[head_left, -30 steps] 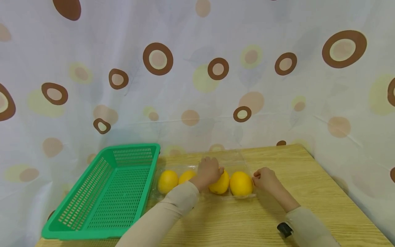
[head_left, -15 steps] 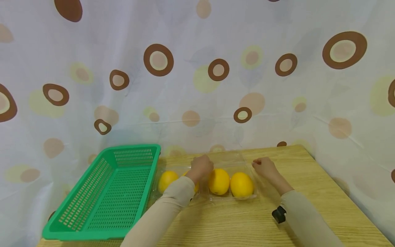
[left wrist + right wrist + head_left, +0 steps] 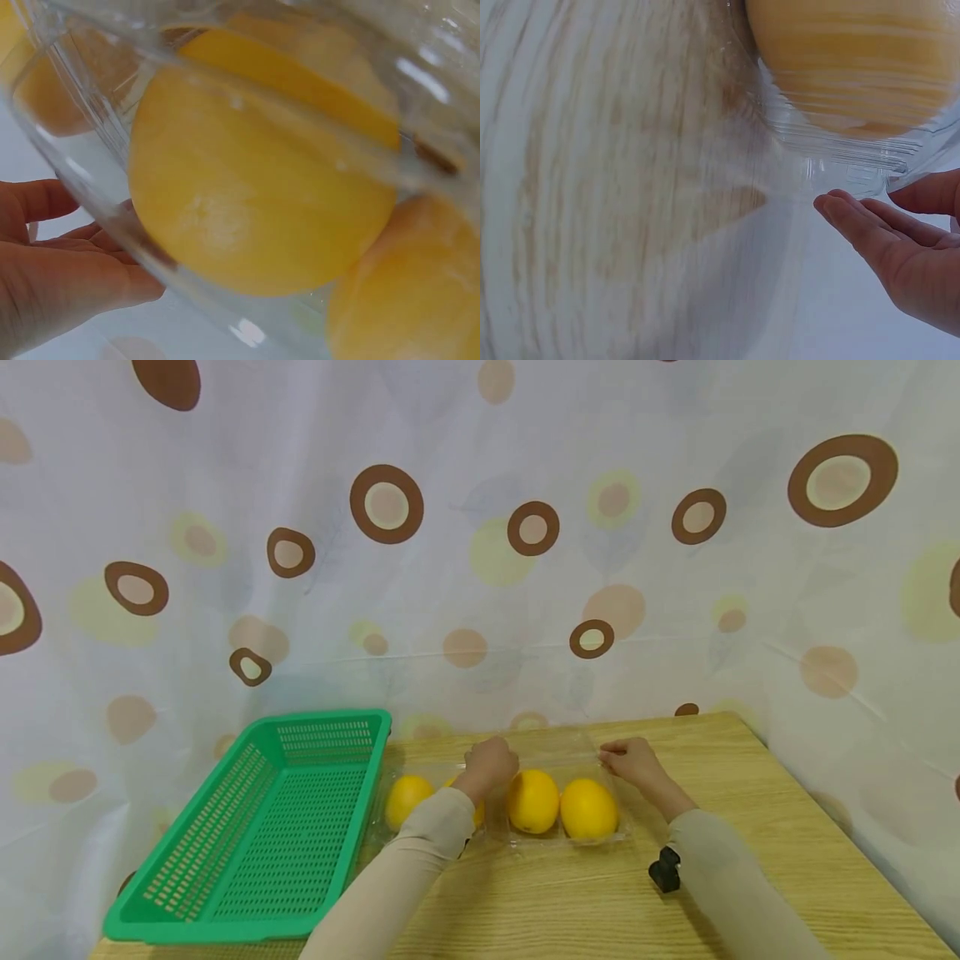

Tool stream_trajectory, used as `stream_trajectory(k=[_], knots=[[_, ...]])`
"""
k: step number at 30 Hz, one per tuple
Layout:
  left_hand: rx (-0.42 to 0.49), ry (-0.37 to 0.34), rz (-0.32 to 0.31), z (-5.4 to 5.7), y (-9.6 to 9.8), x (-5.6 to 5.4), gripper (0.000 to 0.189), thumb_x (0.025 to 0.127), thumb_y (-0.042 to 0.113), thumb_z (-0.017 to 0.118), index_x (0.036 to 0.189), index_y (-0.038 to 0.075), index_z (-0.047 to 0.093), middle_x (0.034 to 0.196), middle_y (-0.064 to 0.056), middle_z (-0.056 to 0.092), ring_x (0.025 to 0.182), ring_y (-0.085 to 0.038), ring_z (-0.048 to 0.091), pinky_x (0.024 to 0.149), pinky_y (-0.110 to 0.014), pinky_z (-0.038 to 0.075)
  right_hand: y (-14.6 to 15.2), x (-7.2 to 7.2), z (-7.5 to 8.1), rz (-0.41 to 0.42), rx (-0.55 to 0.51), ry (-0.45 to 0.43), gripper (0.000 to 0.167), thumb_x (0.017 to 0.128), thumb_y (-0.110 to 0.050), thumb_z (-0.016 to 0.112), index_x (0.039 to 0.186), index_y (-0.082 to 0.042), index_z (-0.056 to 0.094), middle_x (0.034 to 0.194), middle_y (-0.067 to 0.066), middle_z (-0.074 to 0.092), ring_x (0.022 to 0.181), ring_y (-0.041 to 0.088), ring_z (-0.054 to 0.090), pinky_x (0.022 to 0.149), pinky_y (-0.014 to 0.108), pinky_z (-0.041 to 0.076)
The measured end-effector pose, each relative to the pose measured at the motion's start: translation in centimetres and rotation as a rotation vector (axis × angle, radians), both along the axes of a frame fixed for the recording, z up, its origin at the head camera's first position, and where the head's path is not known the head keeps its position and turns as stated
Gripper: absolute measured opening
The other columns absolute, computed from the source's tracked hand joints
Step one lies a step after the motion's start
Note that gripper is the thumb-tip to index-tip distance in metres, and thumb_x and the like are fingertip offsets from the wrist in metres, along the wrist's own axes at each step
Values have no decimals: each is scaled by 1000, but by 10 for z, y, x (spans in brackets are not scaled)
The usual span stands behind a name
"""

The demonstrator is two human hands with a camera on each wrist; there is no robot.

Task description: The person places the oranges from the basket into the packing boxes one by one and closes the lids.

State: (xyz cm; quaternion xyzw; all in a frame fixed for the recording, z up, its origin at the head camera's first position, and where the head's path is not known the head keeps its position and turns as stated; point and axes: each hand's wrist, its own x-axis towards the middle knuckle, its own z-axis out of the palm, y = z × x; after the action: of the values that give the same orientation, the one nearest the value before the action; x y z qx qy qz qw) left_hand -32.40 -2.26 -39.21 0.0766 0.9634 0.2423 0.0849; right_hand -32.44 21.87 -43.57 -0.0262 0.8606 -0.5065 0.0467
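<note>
Round yellow-orange fruits sit in clear plastic packaging on the table; one fruit is partly hidden behind my left forearm. My left hand is at the back of the packaging, between the fruits. In the left wrist view its thumb and fingers lie at a clear plastic edge, fruit showing behind the plastic. At the back right corner, my right hand pinches the clear plastic rim between thumb and fingers. A clear flap extends behind the right-hand fruits.
A green slotted basket stands to the left, close beside the packaging. The wooden table ends at a patterned curtain behind and to the right. A black device sits at the right sleeve.
My left hand has shifted left off the inner fruit, uncovering it, then stays put. The right hand has moved up and then left onto the plastic's back right corner.
</note>
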Motion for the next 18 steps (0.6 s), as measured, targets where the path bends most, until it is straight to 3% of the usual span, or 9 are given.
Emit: stream_trajectory(k=[5, 10, 18], knots=[[75, -14, 24, 3, -2, 1, 26, 98, 13, 42, 77, 2, 53, 94, -18, 61, 100, -39, 54, 98, -58, 33, -3, 3, 5, -15, -4, 24, 38, 98, -4, 49, 127, 21, 46, 120, 35, 54, 103, 40, 59, 87, 44, 52], [134, -24, 57, 6, -4, 1, 24, 99, 13, 42, 95, -5, 57, 106, -21, 59, 97, -36, 51, 100, -58, 32, -3, 2, 7, -27, -9, 47, 37, 97, -2, 49, 126, 20, 48, 121, 34, 55, 106, 40, 59, 87, 42, 52], [222, 28, 177, 3, -3, -4, 22, 94, 14, 45, 96, -5, 56, 99, -19, 60, 95, -36, 53, 96, -56, 34, -1, 0, 10, -57, -87, 70, 34, 96, 3, 49, 124, 22, 49, 121, 36, 55, 105, 36, 61, 82, 30, 54]])
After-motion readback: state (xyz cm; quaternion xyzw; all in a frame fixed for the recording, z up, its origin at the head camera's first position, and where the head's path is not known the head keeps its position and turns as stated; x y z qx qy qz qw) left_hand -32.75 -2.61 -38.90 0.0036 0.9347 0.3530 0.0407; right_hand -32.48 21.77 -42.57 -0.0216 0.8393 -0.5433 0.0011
